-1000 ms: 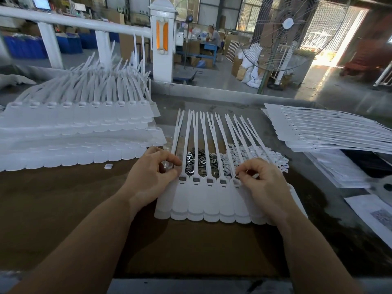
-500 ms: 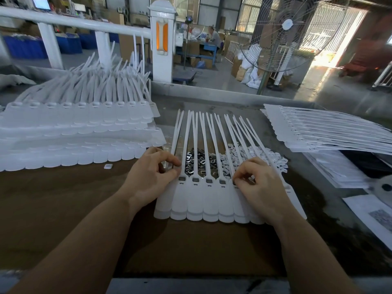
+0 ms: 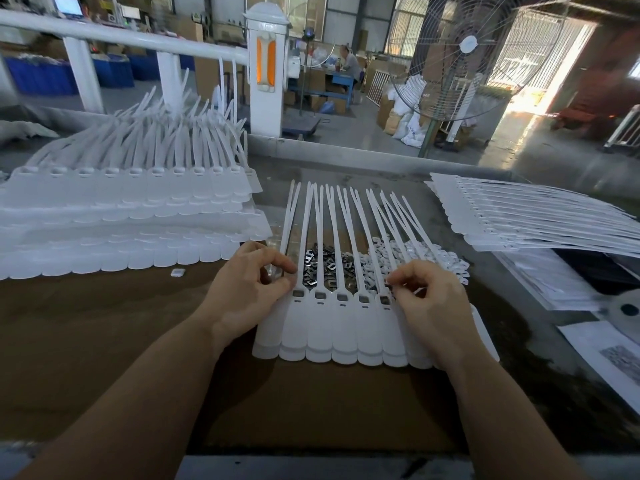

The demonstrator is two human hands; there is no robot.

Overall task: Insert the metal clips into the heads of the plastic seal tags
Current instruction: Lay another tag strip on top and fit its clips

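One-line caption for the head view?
Both hands work metal clips into seal tag heads.

Factory hall with grey concrete floor [image 3: 346, 133]; white painted railing with square post [image 3: 266, 74] just beyond brown work table [image 3: 104, 341]; large round wire-guarded pedestal fan [image 3: 467, 53] at right; bright daylight through open doorway [image 3: 554, 64]; blue plastic crates [image 3: 41, 77] far left.

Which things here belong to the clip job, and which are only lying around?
Job: row of seal tags, metal clips, left hand, right hand.
Lying about: loose white piece, standing fan, papers.
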